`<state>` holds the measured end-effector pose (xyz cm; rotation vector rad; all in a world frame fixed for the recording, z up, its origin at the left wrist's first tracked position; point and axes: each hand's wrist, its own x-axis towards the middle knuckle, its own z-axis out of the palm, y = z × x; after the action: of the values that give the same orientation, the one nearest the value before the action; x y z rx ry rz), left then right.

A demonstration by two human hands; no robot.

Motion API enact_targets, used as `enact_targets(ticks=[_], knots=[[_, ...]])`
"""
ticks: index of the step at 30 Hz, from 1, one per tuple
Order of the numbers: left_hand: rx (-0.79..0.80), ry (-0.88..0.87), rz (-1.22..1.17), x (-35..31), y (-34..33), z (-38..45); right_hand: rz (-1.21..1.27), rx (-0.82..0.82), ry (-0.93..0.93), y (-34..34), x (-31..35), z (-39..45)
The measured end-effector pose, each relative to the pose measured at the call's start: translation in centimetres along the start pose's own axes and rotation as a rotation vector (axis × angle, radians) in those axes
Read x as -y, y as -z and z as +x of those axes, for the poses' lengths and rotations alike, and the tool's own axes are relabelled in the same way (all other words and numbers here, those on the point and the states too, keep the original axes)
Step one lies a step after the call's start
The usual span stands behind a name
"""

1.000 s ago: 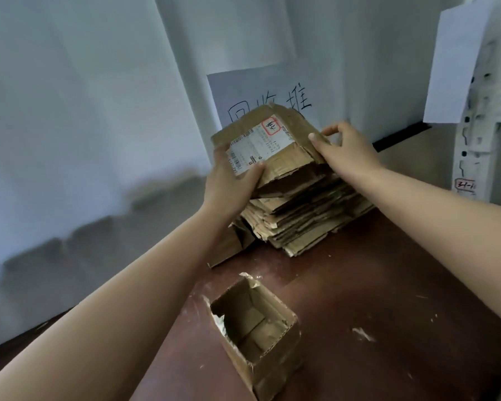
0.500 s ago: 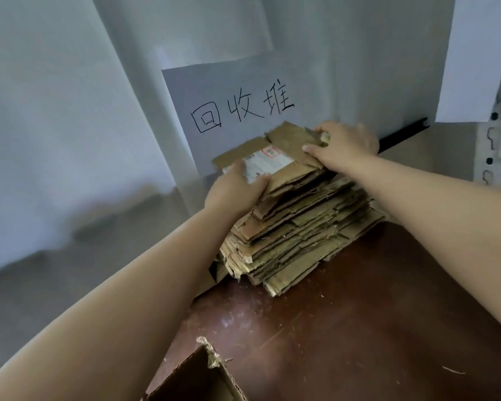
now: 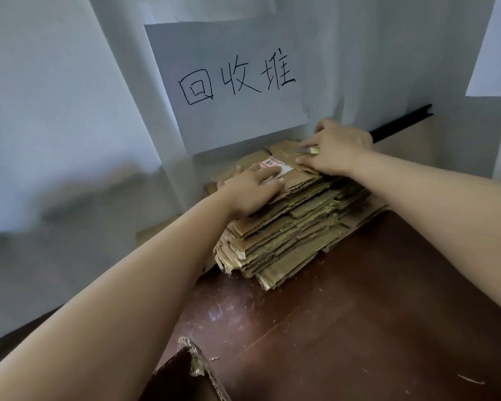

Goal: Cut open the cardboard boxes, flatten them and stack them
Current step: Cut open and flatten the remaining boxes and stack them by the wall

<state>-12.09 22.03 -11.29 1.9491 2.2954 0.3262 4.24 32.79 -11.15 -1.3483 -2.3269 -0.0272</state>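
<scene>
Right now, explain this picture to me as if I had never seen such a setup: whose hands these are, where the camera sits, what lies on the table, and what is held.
There is no machine here. A person wears one camera on the head, looking forward and down, so both bare arms reach in from below. The left hand presses flat on the top flattened box, which bears a white shipping label. That box crowns a stack of flattened cardboard on a brown table. The right hand rests on the stack's far end and grips a small cutter. An unflattened box pokes in at the bottom edge. A handwritten paper sign hangs behind.
</scene>
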Motion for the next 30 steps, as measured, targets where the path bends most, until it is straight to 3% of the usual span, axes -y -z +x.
enact_targets(ticks=[4,13,27,30], knots=[[-0.011,0.004,-0.063,2.1,-0.8,-1.1,-0.066,0.089,0.047,-1.9,1.7,0.2],[-0.017,0.011,0.026,2.5,-3.4,-2.0,-0.021,-0.004,0.095,-4.6,2.3,-0.7],[0.027,-0.074,0.012,3.7,-1.0,-4.2,-0.010,-0.013,0.152,-4.2,3.7,-1.9],[0.055,-0.075,0.118,3.9,-1.9,-4.4,-0.030,-0.049,0.162,-4.4,4.0,-2.2]])
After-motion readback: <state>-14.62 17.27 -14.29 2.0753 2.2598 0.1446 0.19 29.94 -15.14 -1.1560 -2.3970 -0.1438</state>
